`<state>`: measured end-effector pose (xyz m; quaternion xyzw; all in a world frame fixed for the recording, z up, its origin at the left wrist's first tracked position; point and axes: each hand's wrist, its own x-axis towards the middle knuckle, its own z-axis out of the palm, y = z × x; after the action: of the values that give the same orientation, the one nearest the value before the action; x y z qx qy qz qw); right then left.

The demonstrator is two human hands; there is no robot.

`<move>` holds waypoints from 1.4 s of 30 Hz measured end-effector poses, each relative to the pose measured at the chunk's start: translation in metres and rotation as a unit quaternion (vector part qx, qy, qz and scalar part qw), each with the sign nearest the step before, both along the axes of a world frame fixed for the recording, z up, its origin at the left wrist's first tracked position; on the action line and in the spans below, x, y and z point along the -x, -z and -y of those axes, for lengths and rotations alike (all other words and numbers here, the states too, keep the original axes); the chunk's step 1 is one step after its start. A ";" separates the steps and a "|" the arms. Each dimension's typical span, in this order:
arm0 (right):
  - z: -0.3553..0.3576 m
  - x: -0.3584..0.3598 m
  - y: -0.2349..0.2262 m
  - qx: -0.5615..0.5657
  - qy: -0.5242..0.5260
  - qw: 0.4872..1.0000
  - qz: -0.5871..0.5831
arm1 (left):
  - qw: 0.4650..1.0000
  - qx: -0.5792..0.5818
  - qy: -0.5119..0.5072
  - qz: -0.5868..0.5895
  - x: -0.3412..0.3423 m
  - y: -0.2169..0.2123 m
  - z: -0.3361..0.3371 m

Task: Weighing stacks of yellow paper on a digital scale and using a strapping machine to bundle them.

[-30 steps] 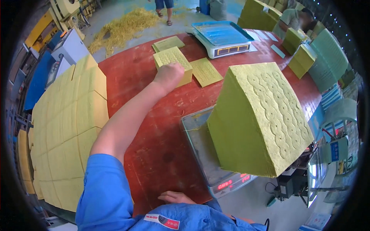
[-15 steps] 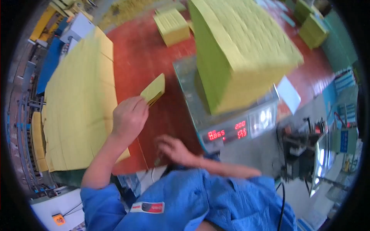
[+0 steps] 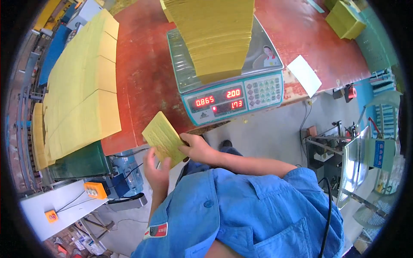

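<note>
Far left: grey conveyor frame [image 3: 56, 206] with orange button box [image 3: 95, 189], green machine body [image 3: 77, 162] just above. Large stacks of yellow sheets [image 3: 81, 86] along left edge of red table [image 3: 142, 73]. Left hand [image 3: 157, 172] below table edge, fingers partly curled, gripping lower left side of thin stack of yellow embossed sheets [image 3: 163, 137]; stack tilted, held in front of blue work shirt [image 3: 249, 210], just off near table edge, below and left of scale. Right hand [image 3: 197, 148] closed on right edge of same stack, thumb on top face. Centre: digital weighing scale [image 3: 228, 92] on table, red readouts lit, tall pile of yellow sheets [image 3: 215, 34] on its steel pan. Right of scale: white paper slip [image 3: 304, 75] at table edge. Far right top: yellow-green bundles [image 3: 346, 17]; metal frame [image 3: 331, 146] and blue cabinet [image 3: 378, 152] on grey floor.
</note>
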<state>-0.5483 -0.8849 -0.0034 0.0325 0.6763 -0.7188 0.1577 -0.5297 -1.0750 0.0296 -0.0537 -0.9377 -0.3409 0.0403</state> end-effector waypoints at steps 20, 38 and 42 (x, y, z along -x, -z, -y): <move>-0.161 0.078 -0.294 -0.099 0.251 0.878 -0.396 | 0.834 -0.495 0.237 0.058 0.180 -0.278 -0.139; -0.213 0.138 -0.277 -0.320 0.284 0.830 -0.357 | 0.923 -0.254 0.271 0.101 0.269 -0.256 -0.183; -0.214 0.134 -0.272 -0.355 0.291 0.812 -0.360 | 0.918 -0.271 0.273 0.098 0.264 -0.248 -0.189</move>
<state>-0.6820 -0.6704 0.2682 0.0199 0.8516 -0.4016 -0.3362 -0.7933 -0.8862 0.2781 -0.2606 -0.7577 -0.5833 -0.1333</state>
